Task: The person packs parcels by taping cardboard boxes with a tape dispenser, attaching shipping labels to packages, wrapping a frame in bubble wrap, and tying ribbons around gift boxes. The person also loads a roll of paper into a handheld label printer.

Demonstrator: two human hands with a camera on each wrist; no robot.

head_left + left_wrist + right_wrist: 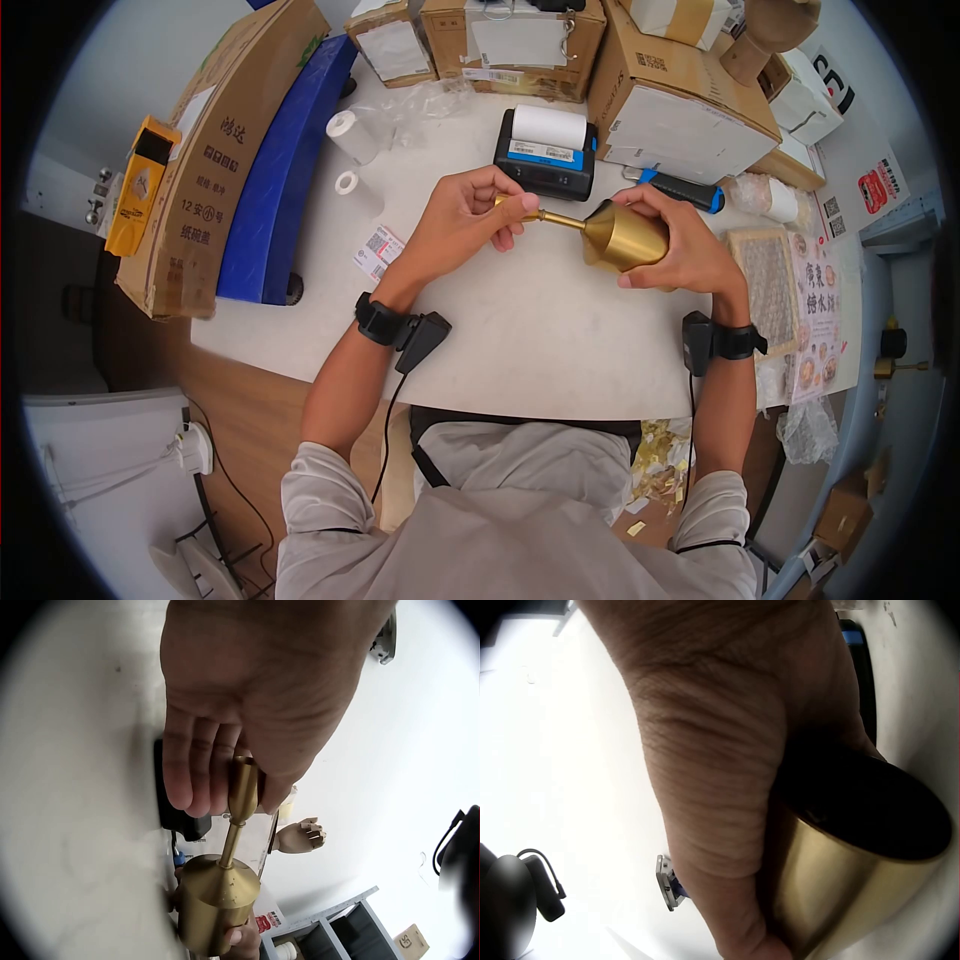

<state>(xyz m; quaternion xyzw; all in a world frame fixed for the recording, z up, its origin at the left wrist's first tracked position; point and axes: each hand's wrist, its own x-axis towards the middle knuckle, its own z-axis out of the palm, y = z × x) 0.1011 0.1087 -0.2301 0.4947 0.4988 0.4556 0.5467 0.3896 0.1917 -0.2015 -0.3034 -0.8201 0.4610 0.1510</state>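
A gold metal candle holder (622, 243) lies sideways between the two hands above the table. Its broad cylinder tapers through a cone into a thin stem with a small, tulip-shaped cup (243, 789) at the end. My left hand (462, 218) pinches this narrow cup between thumb and fingers. Round the wide cylinder curl the fingers and thumb of my right hand (692, 248). In the right wrist view, the wide end of the candle holder (840, 881) shows a dark round face with a thin gold rim. The right palm hides part of its side.
Behind the hands stands a black label printer (545, 155), with a blue-and-black box cutter (682, 190) to its right. Two white paper rolls (352, 138) are at left, near a blue panel (285, 180). Cardboard boxes (690, 90) line the back, with a framed panel (762, 285) at right.
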